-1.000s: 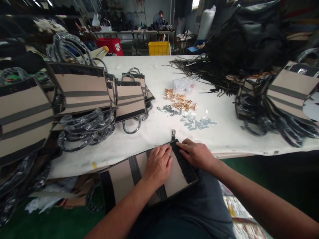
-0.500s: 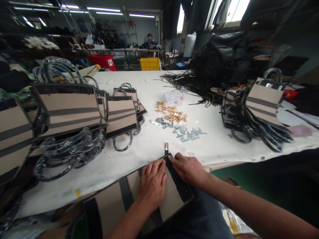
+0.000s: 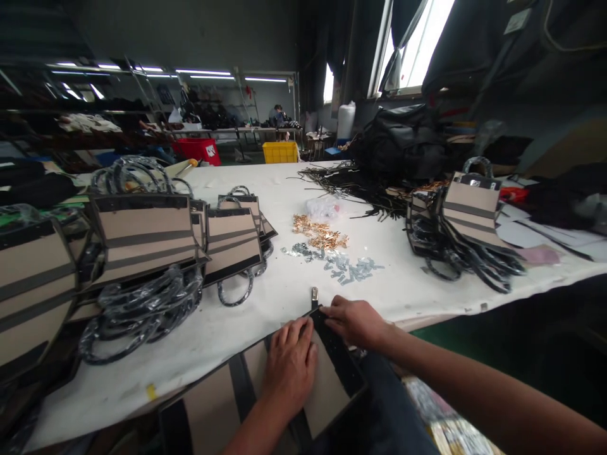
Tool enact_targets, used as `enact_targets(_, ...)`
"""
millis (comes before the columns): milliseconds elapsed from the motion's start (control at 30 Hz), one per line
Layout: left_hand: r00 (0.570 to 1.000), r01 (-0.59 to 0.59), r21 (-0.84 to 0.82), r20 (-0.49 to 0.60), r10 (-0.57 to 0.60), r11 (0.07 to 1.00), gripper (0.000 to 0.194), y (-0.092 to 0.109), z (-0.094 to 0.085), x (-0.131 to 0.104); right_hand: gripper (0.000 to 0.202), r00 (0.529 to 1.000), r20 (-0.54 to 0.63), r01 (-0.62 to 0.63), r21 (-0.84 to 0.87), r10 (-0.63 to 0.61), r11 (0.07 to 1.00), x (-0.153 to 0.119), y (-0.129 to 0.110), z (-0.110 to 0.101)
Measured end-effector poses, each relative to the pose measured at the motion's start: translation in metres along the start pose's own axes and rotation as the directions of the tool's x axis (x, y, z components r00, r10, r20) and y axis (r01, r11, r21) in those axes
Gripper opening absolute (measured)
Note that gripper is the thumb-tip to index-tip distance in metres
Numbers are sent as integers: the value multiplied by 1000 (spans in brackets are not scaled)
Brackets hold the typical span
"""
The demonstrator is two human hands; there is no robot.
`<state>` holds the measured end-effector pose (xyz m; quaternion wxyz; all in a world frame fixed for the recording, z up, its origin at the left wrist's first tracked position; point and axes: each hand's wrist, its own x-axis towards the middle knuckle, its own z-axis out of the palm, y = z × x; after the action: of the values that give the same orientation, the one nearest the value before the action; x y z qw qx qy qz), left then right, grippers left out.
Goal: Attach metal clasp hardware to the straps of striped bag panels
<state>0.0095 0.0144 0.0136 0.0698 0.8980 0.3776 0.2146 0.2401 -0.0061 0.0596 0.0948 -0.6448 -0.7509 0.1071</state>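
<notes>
A beige bag panel (image 3: 211, 404) with black edging and black cross strips lies at the table's front edge, partly over my lap. My left hand (image 3: 289, 370) rests flat on its beige face, fingers stretched out. At the panel's far corner, my right hand (image 3: 358, 323) pinches the black border between thumb and fingers. Just beyond that corner a short black strap with a shiny metal end (image 3: 315, 296) sticks out onto the white table (image 3: 265, 297). Whether my right fingers touch the strap's base is hard to see.
Grey metal pieces (image 3: 353, 268) and gold-coloured fittings (image 3: 327, 238) lie past the panel. Bag panels with plastic-wrapped handles are stacked at left (image 3: 147, 221) and right (image 3: 474, 205). Black cords (image 3: 351, 186) spread at the back. A person (image 3: 279, 115) sits far off.
The camera view has tilted up, so the table and background sit lower in the picture. Both hands keep nearly the same places on the panel.
</notes>
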Motion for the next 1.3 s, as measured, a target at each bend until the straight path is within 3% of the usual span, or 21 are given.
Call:
enact_targets(100,1000,4,-35,7,-4,999,47,0,-1,-1,40,954,-120,-270,56,275,961,17,23,-11)
enact_targets(200,1000,19,-68,8,-19,997,46,-1,-2,-2,41,885,-115,-449,52,452,892,39,43,-17)
enact_targets(433,999,30,-153,25,-27,988,47,-1,-4,-6,32,801,-103,-587,50,589,808,67,60,-1)
enact_targets(533,998,47,-160,52,-40,986,47,-1,-5,-5,25,779,-93,-610,114,620,784,69,61,-8)
enact_targets(633,995,64,-171,81,-51,983,45,0,-5,-6,23,782,-44,-599,223,621,769,65,54,-24)
enact_targets(733,996,71,-193,74,-58,979,46,0,-5,-7,24,828,48,-540,333,559,773,53,35,-35)
enact_targets(833,997,74,-223,44,-66,972,46,0,-6,-6,19,890,181,-447,528,419,722,38,6,-31)
enact_targets(933,996,84,-244,20,-82,966,43,1,-6,-3,15,902,255,-424,672,347,607,29,-21,-16)
enact_targets(1033,994,102,-244,2,-105,964,39,2,-5,0,14,881,250,-460,657,403,598,28,-32,-2)
enact_targets(1300,991,104,-241,-54,-121,965,37,2,5,3,13,879,218,-475,490,425,731,35,-20,9)
